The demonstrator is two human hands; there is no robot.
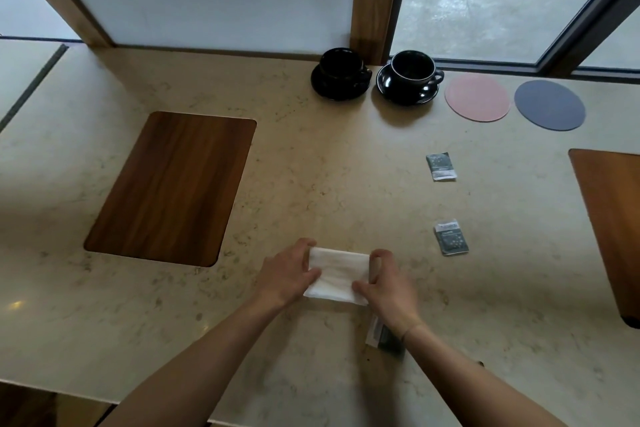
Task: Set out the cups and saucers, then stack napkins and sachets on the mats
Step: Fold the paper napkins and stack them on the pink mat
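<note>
A white napkin (337, 274) lies flat on the beige counter near the front. My left hand (287, 274) grips its left edge and my right hand (388, 291) pinches its right edge. Two grey sachets lie to the right, one nearer (451, 237) and one farther back (440, 166). A third sachet (382, 334) is partly hidden under my right wrist. At the back stand two black cups on black saucers, the left one (341, 72) and the right one (412, 74). Beside them lie a pink round mat (477, 98) and a blue-grey round mat (549, 105).
A wooden board (171, 187) is set into the counter at the left. Another wooden board (613, 218) runs off the right edge. A wooden post and window glass close off the back of the counter.
</note>
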